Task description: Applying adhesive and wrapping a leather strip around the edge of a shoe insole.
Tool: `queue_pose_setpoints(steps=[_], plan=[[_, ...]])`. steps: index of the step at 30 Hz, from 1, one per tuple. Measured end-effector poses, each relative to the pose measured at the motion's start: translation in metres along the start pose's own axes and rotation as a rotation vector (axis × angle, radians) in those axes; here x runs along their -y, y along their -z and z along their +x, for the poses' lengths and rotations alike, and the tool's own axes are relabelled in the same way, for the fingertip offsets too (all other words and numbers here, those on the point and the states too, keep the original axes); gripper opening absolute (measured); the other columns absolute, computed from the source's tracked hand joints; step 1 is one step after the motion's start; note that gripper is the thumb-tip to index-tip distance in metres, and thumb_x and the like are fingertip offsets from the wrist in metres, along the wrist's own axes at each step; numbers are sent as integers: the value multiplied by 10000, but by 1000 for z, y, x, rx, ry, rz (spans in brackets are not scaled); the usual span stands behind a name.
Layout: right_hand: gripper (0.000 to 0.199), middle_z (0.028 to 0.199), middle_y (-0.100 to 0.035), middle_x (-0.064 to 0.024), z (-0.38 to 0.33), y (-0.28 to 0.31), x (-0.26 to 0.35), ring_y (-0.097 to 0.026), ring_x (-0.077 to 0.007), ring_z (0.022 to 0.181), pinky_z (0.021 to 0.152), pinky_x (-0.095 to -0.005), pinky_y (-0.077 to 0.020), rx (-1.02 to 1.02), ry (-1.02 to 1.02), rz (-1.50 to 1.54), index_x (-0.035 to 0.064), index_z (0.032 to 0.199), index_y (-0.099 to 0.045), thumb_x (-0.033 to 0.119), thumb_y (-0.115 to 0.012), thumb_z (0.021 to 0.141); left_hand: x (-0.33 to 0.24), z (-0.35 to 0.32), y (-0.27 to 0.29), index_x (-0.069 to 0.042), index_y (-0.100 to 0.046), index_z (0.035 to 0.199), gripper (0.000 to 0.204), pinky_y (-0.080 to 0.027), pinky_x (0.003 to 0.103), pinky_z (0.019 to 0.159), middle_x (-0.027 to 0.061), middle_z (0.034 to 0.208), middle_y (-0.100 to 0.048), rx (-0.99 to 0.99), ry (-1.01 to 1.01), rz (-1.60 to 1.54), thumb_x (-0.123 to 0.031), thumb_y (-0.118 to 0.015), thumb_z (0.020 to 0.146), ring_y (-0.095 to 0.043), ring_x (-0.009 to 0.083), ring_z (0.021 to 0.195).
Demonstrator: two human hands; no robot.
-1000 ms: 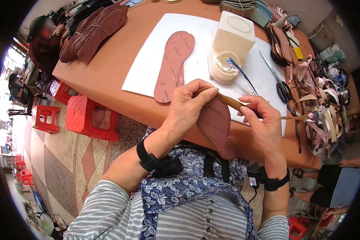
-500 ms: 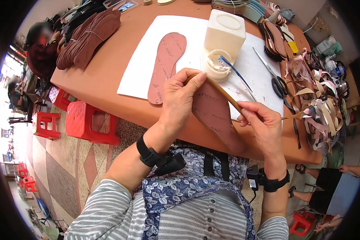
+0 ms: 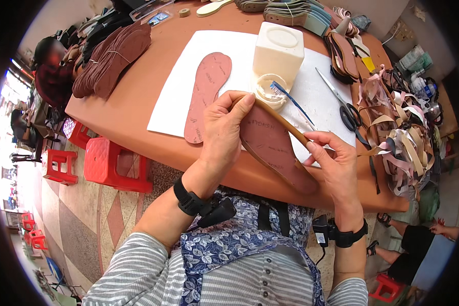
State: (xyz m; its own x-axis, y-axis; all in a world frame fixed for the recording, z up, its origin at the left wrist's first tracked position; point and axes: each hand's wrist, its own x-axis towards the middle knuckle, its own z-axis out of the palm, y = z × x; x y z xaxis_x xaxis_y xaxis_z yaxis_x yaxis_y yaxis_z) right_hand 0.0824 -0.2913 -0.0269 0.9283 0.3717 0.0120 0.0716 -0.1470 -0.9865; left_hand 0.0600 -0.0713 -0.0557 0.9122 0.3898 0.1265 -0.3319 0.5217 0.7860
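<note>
My left hand [image 3: 223, 125] is closed on the upper end of a reddish-brown insole [image 3: 268, 143], thumb on top. Along the insole's right edge a narrow brown strip [image 3: 281, 119] is drawn straight. My right hand [image 3: 335, 159] pinches that strip between thumb and fingers, lower down on the right. The insole hangs tilted over the table's near edge, with handwriting-like marks on its face. Just beyond the hands stands a small round tub [image 3: 268, 92] of whitish paste, with a blue toothbrush [image 3: 294, 100] resting across it. Other insoles [image 3: 207, 92] lie overlapped on a white board.
The white board [image 3: 168, 109] lies on the brown table [image 3: 122, 109] and bears a cream container [image 3: 278, 53] and black-handled scissors [image 3: 344, 104]. Bundled insoles [image 3: 112, 58] sit at the far left, tangled strips [image 3: 398, 127] at the right. Red stools [image 3: 112, 163] stand left of the table.
The view has shifted a little, so the table and its things sit lower in the picture. Both hands keep their hold on the insole and strip, nearly unmoved.
</note>
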Motion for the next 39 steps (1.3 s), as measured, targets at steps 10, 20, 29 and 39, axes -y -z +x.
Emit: queue_pose_setpoints(steps=[10,20,29,39], plan=[[189,872,-685,12,-3,-2,5,-582,-41,779,717,-194,-478,2,-25,-16,19,1108,-734,22,-666,931,4,1,-1,13,-683,1001,127,-510,201,724,34,901,-695,-17,-39,-16,-108,-655,975,-616,62,785],[194,903,-694,-71,-4,-4,1,-640,-107,847,764,-228,-497,-27,67,-154,-1,1080,-747,-2,-665,904,8,-2,-6,1,-685,985,119,-510,212,740,32,904,-693,-35,-51,-94,-114,-660,973,-617,72,786],[182,781,-636,-44,-3,-12,6,-560,-96,717,644,-241,-437,-61,85,-267,16,1047,-761,0,-685,882,-1,-5,-8,-11,-685,984,113,-500,219,764,19,901,-683,-73,-38,-104,-122,-664,972,-604,72,809],[126,790,-655,-102,5,-17,6,-593,-160,680,628,-286,-456,-61,216,-395,-3,981,-747,34,-691,873,-5,-6,-7,-14,-685,982,118,-499,212,763,17,902,-683,-48,-49,-125,-130,-664,974,-601,66,805]])
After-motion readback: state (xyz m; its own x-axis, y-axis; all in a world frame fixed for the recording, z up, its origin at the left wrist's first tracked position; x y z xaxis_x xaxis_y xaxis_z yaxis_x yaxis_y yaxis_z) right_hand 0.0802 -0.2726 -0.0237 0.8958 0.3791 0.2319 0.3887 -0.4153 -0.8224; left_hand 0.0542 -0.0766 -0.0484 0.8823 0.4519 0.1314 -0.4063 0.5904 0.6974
